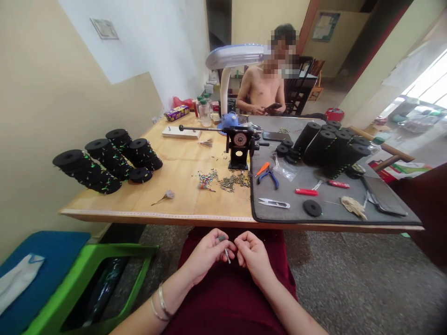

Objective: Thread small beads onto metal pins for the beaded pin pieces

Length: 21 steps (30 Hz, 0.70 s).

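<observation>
Above my lap, in front of the table edge, my left hand (214, 251) is closed around a small, slim grey-and-white piece (227, 255) whose pale end sticks out below the fingers; its kind is not clear. Close beside it, nearly touching, my right hand (250, 253) is pinched, and whatever its fingertips hold is too small to see. On the wood beyond the hands lie a pile of coloured beads (206, 178) and a heap of small metal pieces (232, 182). A small feathery bundle (169, 194) lies to their left.
Black foam spool stacks stand left (89, 170) and right (321, 144). A black cranked device (239, 151) and a lamp (228, 88) stand mid-table. The grey mat (279, 186) bears snips (274, 203), blue-handled pliers (269, 178) and red-handled tools (306, 191). Another person (263, 88) sits behind, holding a phone.
</observation>
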Each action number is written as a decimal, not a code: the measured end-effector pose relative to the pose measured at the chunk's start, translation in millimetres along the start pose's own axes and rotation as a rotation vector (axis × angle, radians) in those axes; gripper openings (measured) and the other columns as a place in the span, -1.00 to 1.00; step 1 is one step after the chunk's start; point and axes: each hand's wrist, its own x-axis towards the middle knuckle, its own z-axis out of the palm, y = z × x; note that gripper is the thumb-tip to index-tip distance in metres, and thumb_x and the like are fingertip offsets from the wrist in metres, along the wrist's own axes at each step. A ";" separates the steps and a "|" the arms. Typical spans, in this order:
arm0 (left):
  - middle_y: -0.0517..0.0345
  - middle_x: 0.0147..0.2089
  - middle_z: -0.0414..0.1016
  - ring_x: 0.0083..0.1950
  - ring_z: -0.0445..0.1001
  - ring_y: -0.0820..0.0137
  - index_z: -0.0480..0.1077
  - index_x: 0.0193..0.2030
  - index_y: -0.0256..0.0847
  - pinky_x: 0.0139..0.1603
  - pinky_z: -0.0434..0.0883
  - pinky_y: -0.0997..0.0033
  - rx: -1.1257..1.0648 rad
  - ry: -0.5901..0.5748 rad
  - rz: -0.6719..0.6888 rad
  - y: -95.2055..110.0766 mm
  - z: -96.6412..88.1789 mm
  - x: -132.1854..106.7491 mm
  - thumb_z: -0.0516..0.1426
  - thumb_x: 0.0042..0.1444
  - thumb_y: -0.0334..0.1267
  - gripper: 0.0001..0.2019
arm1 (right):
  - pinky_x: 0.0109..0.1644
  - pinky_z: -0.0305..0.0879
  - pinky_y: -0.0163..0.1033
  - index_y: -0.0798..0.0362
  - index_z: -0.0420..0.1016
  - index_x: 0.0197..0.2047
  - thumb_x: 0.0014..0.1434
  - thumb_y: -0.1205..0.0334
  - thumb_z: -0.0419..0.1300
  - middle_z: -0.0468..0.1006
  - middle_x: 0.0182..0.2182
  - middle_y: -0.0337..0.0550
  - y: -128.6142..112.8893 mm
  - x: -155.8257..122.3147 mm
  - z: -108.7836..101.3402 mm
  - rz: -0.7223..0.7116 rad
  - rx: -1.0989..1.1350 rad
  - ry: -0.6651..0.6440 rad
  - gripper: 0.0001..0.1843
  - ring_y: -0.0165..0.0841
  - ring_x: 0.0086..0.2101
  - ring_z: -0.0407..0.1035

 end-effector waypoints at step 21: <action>0.16 -0.56 0.47 -0.61 0.27 0.57 0.27 -0.40 -0.27 -0.57 0.16 0.55 0.164 -0.045 0.022 -7.4 2.4 3.7 0.22 0.00 -0.10 -0.72 | -0.72 -0.11 -0.46 0.06 0.29 -0.48 -0.02 -0.11 0.25 0.27 -0.84 -0.45 -1.1 0.5 1.9 -0.018 -0.015 -0.022 -0.60 -0.58 -0.81 0.02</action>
